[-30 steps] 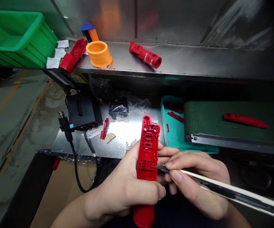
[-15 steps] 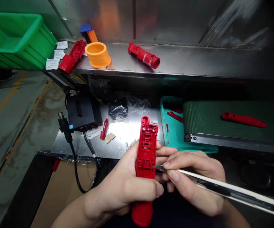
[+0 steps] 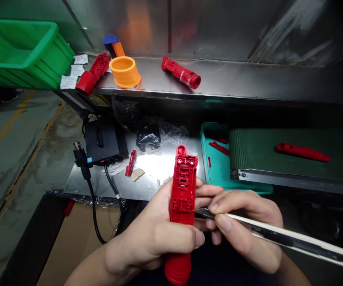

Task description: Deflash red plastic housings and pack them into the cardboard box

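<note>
- Head view looks down on my left hand (image 3: 153, 234), closed firmly round a red plastic housing (image 3: 183, 186); the housing is held just above the near edge of the steel worktop (image 3: 82, 180), tilted up out of my fist with its ribbed hollow face toward me, which seems to keep the moulded detail in clear sight
- My right hand (image 3: 245, 226) is almost closed, thumb and forefinger pinching a craft knife (image 3: 278, 236) like a pen, a grip that looks suited to fine control; the blade tip reaches the housing's right edge, but I cannot tell if it touches
- Near the worktop's back left corner lie a black box (image 3: 103, 143) with its cord and plug (image 3: 80, 157), and a crumpled plastic bag (image 3: 149, 135); a small red piece (image 3: 130, 163) and a beige crescent (image 3: 137, 174) lie toward the middle
- Past the worktop's right edge, a teal tray (image 3: 216, 159) sits against a green conveyor belt (image 3: 278, 147) carrying a long red part (image 3: 304, 152)
- On the steel shelf (image 3: 243, 77) stand an orange collar (image 3: 125, 71) and two red assemblies (image 3: 181, 72), while paper slips (image 3: 68, 82) lie by a green crate (image 3: 19, 55); their print is too small to read, and I see no legible brand
</note>
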`<state>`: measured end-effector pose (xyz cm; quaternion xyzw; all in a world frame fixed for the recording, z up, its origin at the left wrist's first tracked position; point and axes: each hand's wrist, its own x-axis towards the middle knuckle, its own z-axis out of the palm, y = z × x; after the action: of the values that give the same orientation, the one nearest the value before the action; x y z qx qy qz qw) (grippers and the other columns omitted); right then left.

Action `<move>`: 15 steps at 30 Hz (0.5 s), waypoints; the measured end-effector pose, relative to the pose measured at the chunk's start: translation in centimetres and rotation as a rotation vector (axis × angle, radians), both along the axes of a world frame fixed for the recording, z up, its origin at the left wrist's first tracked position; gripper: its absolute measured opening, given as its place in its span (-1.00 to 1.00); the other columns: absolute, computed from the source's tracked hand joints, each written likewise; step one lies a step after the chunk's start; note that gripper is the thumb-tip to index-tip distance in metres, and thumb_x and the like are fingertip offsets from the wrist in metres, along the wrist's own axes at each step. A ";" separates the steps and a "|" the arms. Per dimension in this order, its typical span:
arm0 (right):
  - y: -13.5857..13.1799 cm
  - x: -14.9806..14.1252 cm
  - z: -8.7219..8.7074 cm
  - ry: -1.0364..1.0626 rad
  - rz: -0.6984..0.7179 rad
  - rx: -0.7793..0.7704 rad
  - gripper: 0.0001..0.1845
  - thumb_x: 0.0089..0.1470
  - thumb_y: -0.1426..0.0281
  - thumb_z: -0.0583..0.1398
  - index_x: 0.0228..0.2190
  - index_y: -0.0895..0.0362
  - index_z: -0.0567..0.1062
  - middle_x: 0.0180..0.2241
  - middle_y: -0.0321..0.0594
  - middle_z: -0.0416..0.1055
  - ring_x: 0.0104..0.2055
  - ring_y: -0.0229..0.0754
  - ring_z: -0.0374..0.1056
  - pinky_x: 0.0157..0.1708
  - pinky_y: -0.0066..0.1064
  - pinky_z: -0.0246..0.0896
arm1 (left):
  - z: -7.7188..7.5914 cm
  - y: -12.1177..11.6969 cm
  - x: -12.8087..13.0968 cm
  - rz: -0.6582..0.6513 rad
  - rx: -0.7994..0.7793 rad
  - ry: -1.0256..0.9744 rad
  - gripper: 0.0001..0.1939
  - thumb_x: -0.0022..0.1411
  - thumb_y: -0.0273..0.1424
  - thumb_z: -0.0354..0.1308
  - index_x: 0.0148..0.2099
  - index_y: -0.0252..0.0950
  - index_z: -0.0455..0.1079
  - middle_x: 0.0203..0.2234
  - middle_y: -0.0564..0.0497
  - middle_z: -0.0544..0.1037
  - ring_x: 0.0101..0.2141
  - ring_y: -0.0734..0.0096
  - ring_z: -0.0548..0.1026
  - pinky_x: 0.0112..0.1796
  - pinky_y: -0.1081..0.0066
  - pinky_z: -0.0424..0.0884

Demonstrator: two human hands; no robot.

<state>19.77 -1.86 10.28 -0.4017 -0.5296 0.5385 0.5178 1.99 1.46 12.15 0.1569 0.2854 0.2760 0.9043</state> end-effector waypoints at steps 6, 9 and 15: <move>0.0 -0.1 -0.1 -0.049 -0.025 0.039 -0.63 0.04 0.68 0.26 -0.21 -0.01 0.61 -0.36 -0.34 0.67 -0.61 -0.31 0.47 -0.53 -0.50 0.46 | 0.0 0.1 -0.1 0.018 0.011 -0.017 -0.47 -0.10 -0.75 0.19 -0.07 -0.24 0.31 -0.01 -0.01 0.60 -0.32 0.47 0.58 -0.22 0.36 0.44; 0.0 -0.1 -0.1 -0.084 -0.035 0.063 -0.64 0.04 0.67 0.28 -0.21 0.00 0.61 -0.42 -0.36 0.65 -0.61 -0.30 0.47 -0.52 -0.49 0.47 | -0.1 0.0 -0.2 0.010 0.016 0.000 -0.46 -0.11 -0.75 0.20 -0.06 -0.24 0.33 -0.02 -0.01 0.60 -0.32 0.48 0.57 -0.22 0.37 0.43; 0.1 0.0 -0.3 -0.137 -0.052 0.101 -0.64 0.01 0.67 0.29 -0.22 0.02 0.61 -0.34 -0.37 0.68 -0.59 -0.34 0.48 -0.47 -0.52 0.50 | 0.0 0.0 -0.1 0.000 0.036 0.012 -0.46 -0.09 -0.73 0.21 -0.05 -0.23 0.30 0.00 -0.04 0.60 -0.23 0.31 0.63 -0.23 0.34 0.43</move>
<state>19.82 -1.81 9.97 -0.4244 -0.5796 0.4690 0.5137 1.91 1.45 12.11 0.1750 0.2859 0.2801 0.8995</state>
